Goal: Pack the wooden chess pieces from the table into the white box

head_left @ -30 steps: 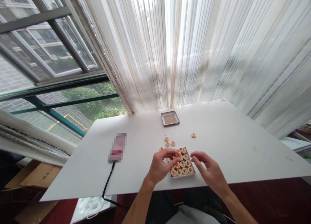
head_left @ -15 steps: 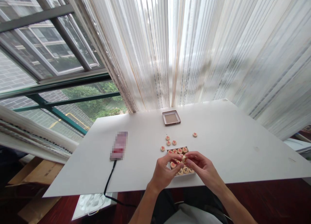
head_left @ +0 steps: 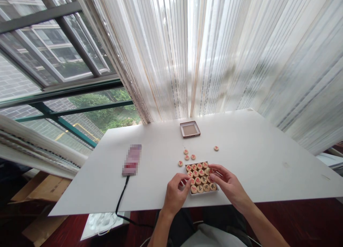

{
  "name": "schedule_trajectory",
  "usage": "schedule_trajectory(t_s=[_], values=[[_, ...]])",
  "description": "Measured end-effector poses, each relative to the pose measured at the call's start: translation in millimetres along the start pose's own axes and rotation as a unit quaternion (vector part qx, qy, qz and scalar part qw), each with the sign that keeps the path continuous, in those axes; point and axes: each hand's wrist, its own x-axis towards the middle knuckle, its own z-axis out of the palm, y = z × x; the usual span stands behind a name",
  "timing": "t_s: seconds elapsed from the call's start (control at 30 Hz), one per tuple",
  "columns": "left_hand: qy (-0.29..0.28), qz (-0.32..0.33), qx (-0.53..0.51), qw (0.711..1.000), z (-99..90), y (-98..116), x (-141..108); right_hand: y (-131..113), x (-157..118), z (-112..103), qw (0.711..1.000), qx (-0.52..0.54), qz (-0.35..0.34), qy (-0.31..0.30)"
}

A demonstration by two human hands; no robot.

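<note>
A shallow box [head_left: 205,193] of Chinese chess pieces sits near the table's front edge, filled with rows of round wooden discs marked in red or black. My right hand [head_left: 227,182] is at the box's right side, pinching a tilted Chinese chess piece [head_left: 208,171] between thumb and fingers, just above the others. Part of the right column is hidden by those fingers. At the left rim is my left hand [head_left: 177,193], its thumb and curved index finger apart, nearest a red-marked piece [head_left: 192,181].
Several loose red-marked pieces [head_left: 187,157] lie beyond the box, with a single piece [head_left: 216,148] farther right. The box lid [head_left: 190,129] rests upturned toward the curtain [head_left: 171,61]. On the left of the white table [head_left: 155,143] lies a blurred pink object [head_left: 132,161] with a black cable [head_left: 121,197].
My hands have moved apart, uncovering the box. The piece that was between both hands is now in my right hand, slightly right; my left hand has drawn back to the left rim.
</note>
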Motion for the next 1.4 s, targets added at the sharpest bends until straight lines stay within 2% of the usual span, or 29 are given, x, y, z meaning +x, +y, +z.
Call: schedule_trajectory(t_s=[0.2, 0.37, 0.47, 0.6, 0.8, 0.97, 1.13, 1.4], values=[[0.007, 0.003, -0.005, 1.000, -0.4, 2.9, 0.1, 1.1, 0.7, 0.4, 1.000, -0.027, -0.008, -0.012], [-0.009, 0.009, -0.039, 0.999, 3.6, 21.8, 2.6, 7.0, -4.0, -0.1, 0.996, -0.081, -0.045, -0.007], [-0.031, 0.011, -0.063, 0.997, 10.7, 34.5, 7.3, 1.8, -9.2, 3.7, 0.992, -0.110, -0.057, -0.023], [-0.032, 0.000, -0.087, 0.996, 21.5, 43.3, 11.7, -6.6, -14.8, 9.7, 0.988, -0.133, -0.072, -0.037], [-0.015, -0.061, -0.144, 0.988, 26.0, 44.3, 12.1, -6.8, -18.8, 14.5, 0.990, -0.118, -0.071, -0.021], [-0.026, -0.100, -0.224, 0.969, 24.8, 42.6, 13.4, -7.9, -20.1, 17.5, 0.983, -0.140, -0.113, -0.019], [-0.035, -0.120, -0.286, 0.950, 25.2, 39.8, 13.2, -10.2, -19.6, 18.8, 0.959, -0.219, -0.182, -0.008], [-0.087, -0.121, -0.321, 0.935, 18.7, 44.2, 13.1, -11.9, -19.6, 16.7, 0.951, -0.248, -0.184, -0.018]])
